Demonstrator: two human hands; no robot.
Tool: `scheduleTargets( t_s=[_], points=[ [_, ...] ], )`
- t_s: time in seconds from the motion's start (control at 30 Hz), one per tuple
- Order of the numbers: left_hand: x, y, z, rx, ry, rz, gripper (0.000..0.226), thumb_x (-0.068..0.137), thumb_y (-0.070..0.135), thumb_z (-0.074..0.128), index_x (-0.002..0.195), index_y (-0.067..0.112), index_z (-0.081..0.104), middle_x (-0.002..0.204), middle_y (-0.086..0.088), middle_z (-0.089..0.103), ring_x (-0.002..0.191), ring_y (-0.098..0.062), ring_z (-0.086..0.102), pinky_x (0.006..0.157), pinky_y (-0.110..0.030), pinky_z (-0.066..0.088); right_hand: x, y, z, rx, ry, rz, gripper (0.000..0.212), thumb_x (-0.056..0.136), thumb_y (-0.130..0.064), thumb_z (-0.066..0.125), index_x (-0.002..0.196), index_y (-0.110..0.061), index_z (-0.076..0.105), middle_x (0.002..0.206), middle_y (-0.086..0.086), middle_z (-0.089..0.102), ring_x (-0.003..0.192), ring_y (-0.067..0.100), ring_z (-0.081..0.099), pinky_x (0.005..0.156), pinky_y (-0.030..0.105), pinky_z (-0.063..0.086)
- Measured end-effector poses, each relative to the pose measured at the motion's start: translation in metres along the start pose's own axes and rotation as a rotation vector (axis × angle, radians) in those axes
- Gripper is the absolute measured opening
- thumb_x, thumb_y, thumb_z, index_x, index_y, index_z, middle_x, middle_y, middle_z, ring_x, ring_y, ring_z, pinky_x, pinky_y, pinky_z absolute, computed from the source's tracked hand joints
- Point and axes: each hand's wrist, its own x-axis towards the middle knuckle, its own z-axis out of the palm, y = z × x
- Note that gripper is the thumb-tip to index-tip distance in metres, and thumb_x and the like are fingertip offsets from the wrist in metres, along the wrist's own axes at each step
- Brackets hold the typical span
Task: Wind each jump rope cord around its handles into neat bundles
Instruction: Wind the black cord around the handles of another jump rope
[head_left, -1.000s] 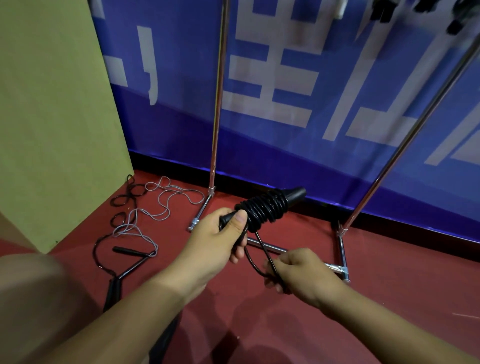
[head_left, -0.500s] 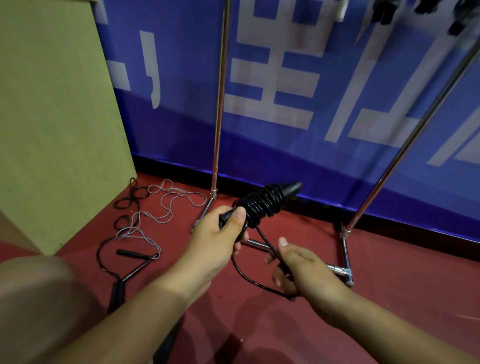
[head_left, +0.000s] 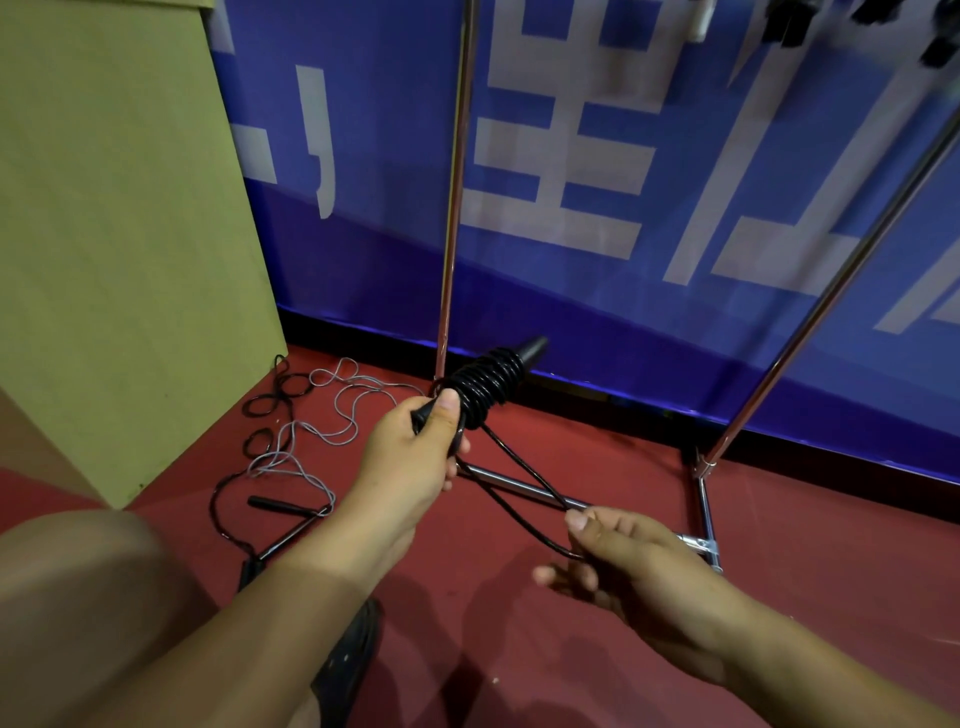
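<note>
Above the red floor (head_left: 597, 665), the left hand (head_left: 410, 457) clasps black handles (head_left: 530, 347) thickly coiled with glossy black cord (head_left: 485, 382); a slack loop runs down to the right hand (head_left: 623, 561), pinched between its fingers.

The left hand (head_left: 415, 457) grips the near end of a pair of black handles (head_left: 485, 382), thumb on top, with black cord (head_left: 524, 483) coiled tightly round their middle and one tapered tip poking out toward the blue banner (head_left: 649, 182). A loose loop of that cord runs down to the right hand (head_left: 623, 561), which pinches it between thumb and fingers above the red floor (head_left: 571, 649). To the left lies a tangle of grey and black ropes (head_left: 291, 441), possibly two. A chrome rack frame (head_left: 452, 208) stands behind.
</note>
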Motion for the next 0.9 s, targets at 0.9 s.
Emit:
scheduleTargets(
  t_s=[0.9],
  points=[
    [0.001,-0.004,-0.002,0.259,-0.013,0.035,0.038,0.100,0.043,0.051,0.080,0.010,0.053,0.060,-0.003,0.055,0.043,-0.013,0.052,0.043,-0.028,0.046,-0.021,-0.031,-0.001,-0.439,0.061,-0.086,0.025,0.094,0.009,0.051,0.104,-0.008,0.067,0.075,0.006,0.071,0.054,0.018,0.060,0.054,0.026,0.051]
  ],
)
